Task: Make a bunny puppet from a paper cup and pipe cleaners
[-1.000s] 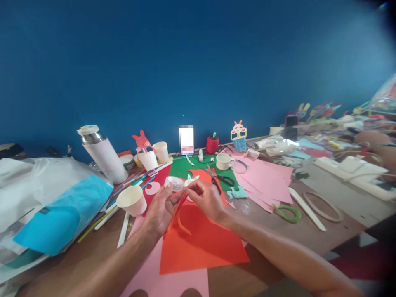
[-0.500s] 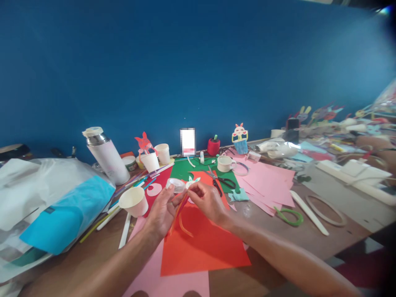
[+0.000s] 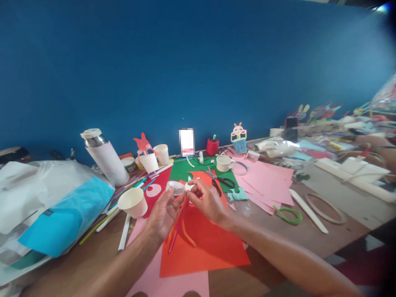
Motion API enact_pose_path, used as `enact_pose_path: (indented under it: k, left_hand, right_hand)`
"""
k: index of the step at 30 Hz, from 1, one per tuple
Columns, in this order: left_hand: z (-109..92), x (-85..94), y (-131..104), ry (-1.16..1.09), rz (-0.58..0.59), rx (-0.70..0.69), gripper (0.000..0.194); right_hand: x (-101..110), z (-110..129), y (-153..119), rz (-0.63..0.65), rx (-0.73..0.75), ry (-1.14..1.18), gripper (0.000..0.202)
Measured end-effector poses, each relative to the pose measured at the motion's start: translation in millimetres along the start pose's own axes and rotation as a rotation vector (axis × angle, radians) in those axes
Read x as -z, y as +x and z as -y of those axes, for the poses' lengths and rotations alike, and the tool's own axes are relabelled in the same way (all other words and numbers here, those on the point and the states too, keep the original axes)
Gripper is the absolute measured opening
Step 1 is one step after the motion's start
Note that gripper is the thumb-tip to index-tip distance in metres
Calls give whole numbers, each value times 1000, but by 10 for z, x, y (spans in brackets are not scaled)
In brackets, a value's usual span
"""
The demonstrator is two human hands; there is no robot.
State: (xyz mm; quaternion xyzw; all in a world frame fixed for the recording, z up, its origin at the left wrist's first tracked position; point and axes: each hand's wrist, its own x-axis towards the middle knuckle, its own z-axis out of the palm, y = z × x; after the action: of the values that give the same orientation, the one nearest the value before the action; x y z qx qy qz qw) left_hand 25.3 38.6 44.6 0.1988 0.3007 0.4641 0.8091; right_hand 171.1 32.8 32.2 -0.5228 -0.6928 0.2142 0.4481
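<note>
Near the centre, my left hand (image 3: 163, 212) is closed on a clear roll of tape (image 3: 175, 188), thumb on its near side. My right hand (image 3: 206, 200) pinches at the top of some orange and magenta pipe cleaners (image 3: 177, 231), close to my left fingertips. Their loose ends hang over an orange sheet (image 3: 204, 251). A small white paper piece (image 3: 189, 186) shows just behind my fingers, partly hidden by them. Black scissors (image 3: 225, 181) lie open behind my right hand.
A paper cup (image 3: 133, 202) stands left of my hands, with a white flask (image 3: 108, 161) behind it. Pink sheets (image 3: 269, 181), a green loop (image 3: 289, 215) and a power strip (image 3: 355, 177) lie on the right. Plastic bags (image 3: 52, 206) fill the left.
The magenta pipe cleaner now hangs lower and farther apart from the orange ones. My right fingers cover more of the white paper piece. The view has shifted slightly.
</note>
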Motion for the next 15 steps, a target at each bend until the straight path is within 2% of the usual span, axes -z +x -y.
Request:
enact_pose_path:
  k: [7,15]
  left_hand:
    - [56,15,3,30,9,-85,14]
    - [62,13,19,153,42,-167,17]
  right_hand:
    - [-23,-40,3,31,-12,-8,18]
    - [-59,-112,38,25,-11,-7,15]
